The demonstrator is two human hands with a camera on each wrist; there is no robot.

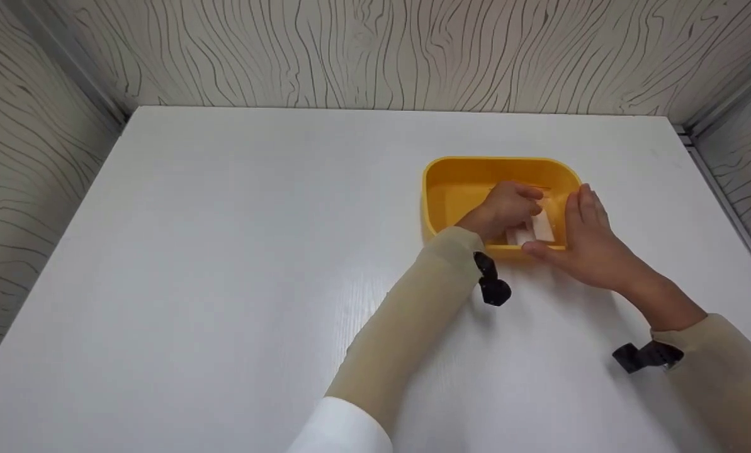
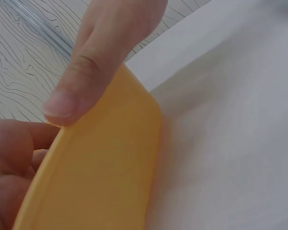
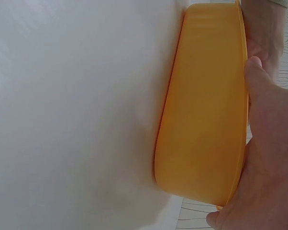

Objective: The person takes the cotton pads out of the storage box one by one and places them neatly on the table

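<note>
A yellow plastic tub (image 1: 457, 165) stands toward the right side of the white table. My left hand (image 1: 510, 204) reaches down inside it, fingers bent toward the right wall, over flat whitish pieces (image 1: 544, 228) on the tub floor. In the left wrist view the tub wall hides much of that hand (image 2: 10, 163); I cannot tell whether it holds a piece. My right hand (image 1: 592, 245) rests against the tub's front right corner, its fingers straight along the right side and its thumb on the front rim. The right wrist view shows this thumb (image 3: 256, 76) at the rim.
Under the tub spreads a white tabletop (image 1: 224, 251). Wood-grain patterned panels (image 1: 325, 56) rise behind the table and at both sides, with metal rails at the corners. Black wrist mounts (image 1: 493, 283) stick out from both beige sleeves.
</note>
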